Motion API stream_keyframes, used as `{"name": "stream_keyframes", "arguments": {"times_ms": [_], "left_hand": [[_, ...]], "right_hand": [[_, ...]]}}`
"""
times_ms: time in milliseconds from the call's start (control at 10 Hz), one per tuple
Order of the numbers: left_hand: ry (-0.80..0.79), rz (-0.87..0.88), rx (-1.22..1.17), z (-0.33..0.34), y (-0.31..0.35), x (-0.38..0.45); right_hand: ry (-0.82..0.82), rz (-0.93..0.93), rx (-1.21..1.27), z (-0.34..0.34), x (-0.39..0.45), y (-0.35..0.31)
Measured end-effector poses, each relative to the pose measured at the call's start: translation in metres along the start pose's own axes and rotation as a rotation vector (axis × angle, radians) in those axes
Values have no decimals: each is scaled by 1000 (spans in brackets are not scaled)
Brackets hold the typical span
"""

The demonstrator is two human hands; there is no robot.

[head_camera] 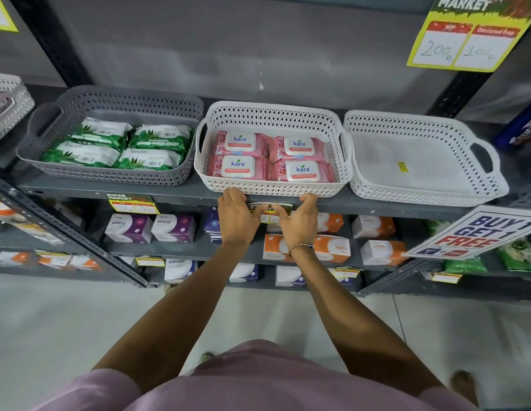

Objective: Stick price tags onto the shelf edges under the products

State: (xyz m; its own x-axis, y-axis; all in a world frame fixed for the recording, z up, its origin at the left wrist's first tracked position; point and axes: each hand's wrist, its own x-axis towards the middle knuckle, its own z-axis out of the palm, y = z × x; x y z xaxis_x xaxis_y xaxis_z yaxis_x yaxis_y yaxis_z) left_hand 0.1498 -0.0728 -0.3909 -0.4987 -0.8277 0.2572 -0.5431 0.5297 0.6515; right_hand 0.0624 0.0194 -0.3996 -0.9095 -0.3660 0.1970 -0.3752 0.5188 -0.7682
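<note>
I have both hands up at the grey metal shelf edge, just under the white perforated plastic basket of pink Kara wipe packs. My left hand and right hand pinch the yellow-and-green paper price tag between thumbs and fingers, pressing it against the edge. Another such tag sits under the grey basket.

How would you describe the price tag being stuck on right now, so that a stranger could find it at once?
Find the top grey shelf with three baskets. Below the middle white basket of pink Kara packs, both hands pinch the price tag against the shelf edge. Unlike the tag under the grey basket, it is half hidden by fingers.
</note>
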Motion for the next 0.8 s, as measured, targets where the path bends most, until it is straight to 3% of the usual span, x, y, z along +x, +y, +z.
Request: {"name": "stream_keyframes", "arguments": {"times_ms": [300, 500, 700, 800], "left_hand": [[-44, 27, -80, -12, -6, 0], [-83, 37, -33, -25, -7, -2], [52, 381, 101, -54, 3, -18], [152, 468, 169, -56, 7, -10]], "right_hand": [[-26, -25, 42, -14, 6, 8], [-26, -81, -104, -23, -4, 11], [47, -425, -150, -25, -42, -13], [68, -528, -194, -16, -42, -20]]}}
